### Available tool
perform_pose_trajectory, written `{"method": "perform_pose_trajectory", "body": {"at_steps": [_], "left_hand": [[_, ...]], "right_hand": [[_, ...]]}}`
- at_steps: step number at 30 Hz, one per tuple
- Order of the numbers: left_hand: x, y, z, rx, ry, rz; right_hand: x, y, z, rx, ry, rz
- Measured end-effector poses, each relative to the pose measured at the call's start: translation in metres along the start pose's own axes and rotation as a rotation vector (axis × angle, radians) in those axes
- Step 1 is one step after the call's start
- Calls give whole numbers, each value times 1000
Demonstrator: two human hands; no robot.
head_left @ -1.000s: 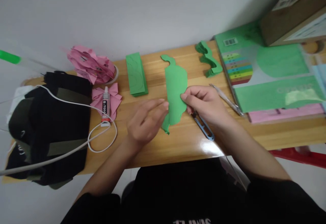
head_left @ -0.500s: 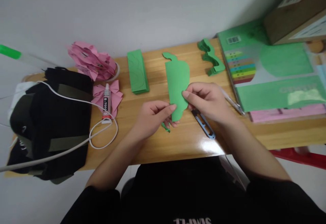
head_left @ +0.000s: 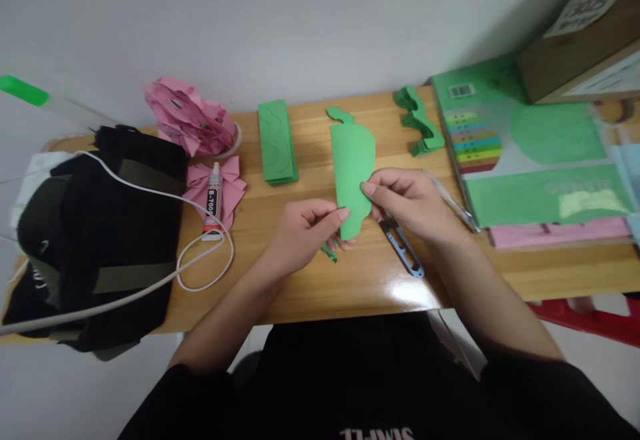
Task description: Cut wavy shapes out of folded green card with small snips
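Observation:
A green paper cut-out (head_left: 352,160) with a curled top end is held over the wooden desk (head_left: 310,280). My left hand (head_left: 305,233) pinches its lower left edge. On its right edge my right hand (head_left: 405,203) pinches it too. A small green scrap (head_left: 329,253) lies on the desk just under my left fingers. Blue thread snips (head_left: 403,248) lie on the desk below my right hand. A pen (head_left: 453,203) lies partly hidden behind my right hand.
A stack of green strips (head_left: 277,141) and a pile of wavy green cut-outs (head_left: 419,122) lie at the back. Pink paper pieces (head_left: 187,117), a pink bow (head_left: 227,190) and a glue tube (head_left: 213,203) sit left. Black bag (head_left: 95,240) with white cable (head_left: 200,253) far left; coloured paper pack (head_left: 530,153) right.
My left hand moved in from an open blur and closed on the cut-out's lower edge. The cut-out's lower tail is no longer showing; a small green scrap lies on the desk.

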State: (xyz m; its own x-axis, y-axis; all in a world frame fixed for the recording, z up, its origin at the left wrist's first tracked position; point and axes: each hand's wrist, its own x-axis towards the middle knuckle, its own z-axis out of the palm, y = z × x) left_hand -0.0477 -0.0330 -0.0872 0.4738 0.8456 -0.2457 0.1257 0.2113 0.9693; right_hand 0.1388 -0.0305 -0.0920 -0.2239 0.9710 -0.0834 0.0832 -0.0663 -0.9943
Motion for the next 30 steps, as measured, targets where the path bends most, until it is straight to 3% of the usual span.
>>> {"method": "perform_pose_trajectory", "body": {"at_steps": [3, 8, 11, 15, 17, 20, 23, 26, 30], "left_hand": [[-2, 0, 0, 29, 52, 51], [-5, 0, -3, 41, 190, 194], [-6, -1, -3, 11, 265, 235], [-8, -1, -2, -23, 320, 228], [-9, -1, 0, -27, 321, 222], [-10, -1, 2, -53, 328, 213], [-10, -2, 6, -122, 332, 203], [-8, -5, 11, -208, 327, 198], [-6, -8, 17, -281, 328, 202]], "right_hand": [[-7, -8, -7, -239, -6, -8], [-51, -8, -9, -1127, 99, 211], [-78, 7, 2, -1259, 9, 295], [-91, 27, 12, -1314, 212, 376], [-91, 30, 9, -1195, 298, 378], [-89, 25, 4, -915, 302, 318], [-88, 12, 8, -433, 233, 266], [-85, 0, 19, 117, 138, 314], [-75, -6, 32, 393, 25, 277]]}}
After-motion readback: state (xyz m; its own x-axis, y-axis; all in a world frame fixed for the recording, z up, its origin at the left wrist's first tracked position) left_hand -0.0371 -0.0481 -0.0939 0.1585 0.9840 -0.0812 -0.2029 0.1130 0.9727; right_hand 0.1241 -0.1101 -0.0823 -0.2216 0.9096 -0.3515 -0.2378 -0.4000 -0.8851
